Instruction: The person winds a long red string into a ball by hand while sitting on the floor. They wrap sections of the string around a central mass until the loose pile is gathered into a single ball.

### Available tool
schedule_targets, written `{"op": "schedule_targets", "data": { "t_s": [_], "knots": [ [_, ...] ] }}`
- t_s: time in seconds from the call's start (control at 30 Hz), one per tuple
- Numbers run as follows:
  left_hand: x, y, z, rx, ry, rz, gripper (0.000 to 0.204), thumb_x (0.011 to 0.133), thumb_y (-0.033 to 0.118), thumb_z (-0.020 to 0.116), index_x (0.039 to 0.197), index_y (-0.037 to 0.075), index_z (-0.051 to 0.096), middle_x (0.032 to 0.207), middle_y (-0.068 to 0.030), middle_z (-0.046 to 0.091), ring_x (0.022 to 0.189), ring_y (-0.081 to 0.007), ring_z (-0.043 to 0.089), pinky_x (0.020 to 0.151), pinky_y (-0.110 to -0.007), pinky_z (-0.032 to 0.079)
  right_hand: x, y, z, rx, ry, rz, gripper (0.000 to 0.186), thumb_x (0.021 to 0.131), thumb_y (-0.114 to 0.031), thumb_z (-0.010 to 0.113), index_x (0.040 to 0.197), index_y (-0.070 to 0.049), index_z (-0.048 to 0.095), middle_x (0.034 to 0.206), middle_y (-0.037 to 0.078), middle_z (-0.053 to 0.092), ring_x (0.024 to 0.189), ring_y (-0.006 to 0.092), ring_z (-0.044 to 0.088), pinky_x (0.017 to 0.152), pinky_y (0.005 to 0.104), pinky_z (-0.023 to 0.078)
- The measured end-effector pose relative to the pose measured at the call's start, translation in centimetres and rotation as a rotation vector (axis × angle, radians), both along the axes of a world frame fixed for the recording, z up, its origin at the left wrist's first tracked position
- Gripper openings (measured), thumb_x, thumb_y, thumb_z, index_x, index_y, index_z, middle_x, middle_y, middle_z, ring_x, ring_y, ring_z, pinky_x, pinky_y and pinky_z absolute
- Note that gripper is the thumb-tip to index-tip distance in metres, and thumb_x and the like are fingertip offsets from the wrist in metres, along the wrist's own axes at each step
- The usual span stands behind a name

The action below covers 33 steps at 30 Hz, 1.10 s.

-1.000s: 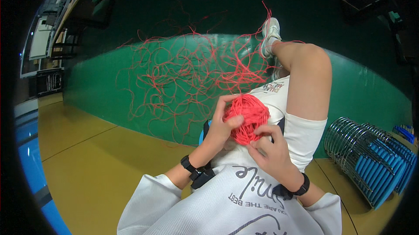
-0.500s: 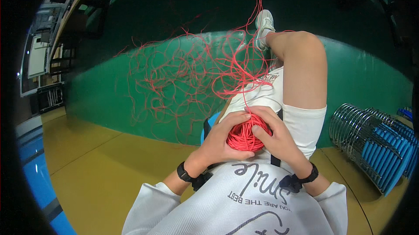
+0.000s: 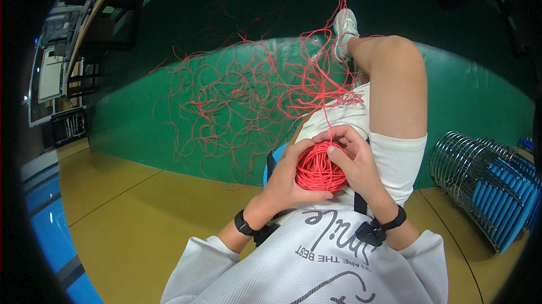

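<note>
A ball of red cord [image 3: 320, 171] rests in my two hands above my lap. My left hand [image 3: 287, 177] cups it from the left, with the thumb along its near side. On the right and far side, my right hand [image 3: 357, 157] grips it, its thumb and fingers near the strand that leaves the top. That strand runs up over my white shorts to a loose tangle of red cord [image 3: 231, 95]. The tangle spreads over the green floor and my thigh, and some strands reach my shoe [image 3: 345, 24].
At the right stands a stack of chairs [image 3: 491, 191] with chrome frames and blue seats. Yellow floor [image 3: 130, 202] meets the green floor. Blue glossy surfaces [image 3: 51, 230] lie at the left edge, with dark furniture [image 3: 84, 72] beyond. Part of a blue seat [image 3: 275, 163] shows beneath me.
My right hand has shifted on the ball, its fingers now curled at the strand. The strands on my thigh have moved slightly away from the ball. The left hand keeps its hold.
</note>
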State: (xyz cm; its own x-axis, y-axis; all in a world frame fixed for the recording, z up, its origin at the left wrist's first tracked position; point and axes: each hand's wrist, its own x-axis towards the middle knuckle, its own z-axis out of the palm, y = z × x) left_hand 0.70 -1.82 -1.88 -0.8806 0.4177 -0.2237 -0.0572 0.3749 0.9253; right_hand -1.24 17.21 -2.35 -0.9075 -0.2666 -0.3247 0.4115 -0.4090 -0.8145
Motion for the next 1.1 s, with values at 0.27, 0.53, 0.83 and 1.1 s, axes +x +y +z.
{"op": "schedule_targets", "data": {
  "t_s": [0.27,0.53,0.83,1.1],
  "knots": [
    [0.5,0.7,0.1,0.092,0.044,0.068,0.105,0.058,0.034,0.095,0.140,0.002,0.039,0.137,-0.0196,0.052,0.124,-0.0311,0.055,0.106,-0.038,0.044,-0.3,-0.6,0.8,0.073,-0.045,-0.057,0.015,0.098,-0.008,0.057,0.110,0.001,0.056,0.107,0.011,0.068,0.099,0.0148,0.064,0.092,0.0300,0.051],
    [1.1,0.5,-0.1,0.062,0.019,0.066,0.106,0.056,0.035,0.096,0.140,0.002,0.040,0.136,-0.0171,0.051,0.125,-0.0280,0.053,0.106,-0.039,0.042,-0.7,-1.1,1.4,0.225,-0.122,-0.139,0.012,0.097,-0.007,0.059,0.100,0.004,0.062,0.096,0.013,0.073,0.088,0.0127,0.069,0.080,0.0266,0.055],
    [1.5,0.4,0.0,0.105,0.081,0.008,0.096,0.061,0.029,0.093,0.138,0.002,0.044,0.138,-0.0206,0.052,0.124,-0.0330,0.054,0.106,-0.040,0.042,0.6,-0.7,-0.1,0.237,0.021,-0.041,0.014,0.094,-0.007,0.062,0.105,0.001,0.060,0.105,0.007,0.066,0.097,0.0130,0.063,0.088,0.0287,0.051],
    [1.3,0.5,2.0,-0.017,0.240,-0.201,0.093,0.061,0.033,0.091,0.137,0.001,0.046,0.139,-0.0184,0.049,0.124,-0.0374,0.048,0.104,-0.045,0.040,1.6,0.2,2.0,0.175,-0.096,0.085,0.018,0.098,-0.016,0.057,0.105,0.001,0.060,0.103,0.005,0.064,0.094,0.0100,0.060,0.086,0.0270,0.048]
  ]
}}
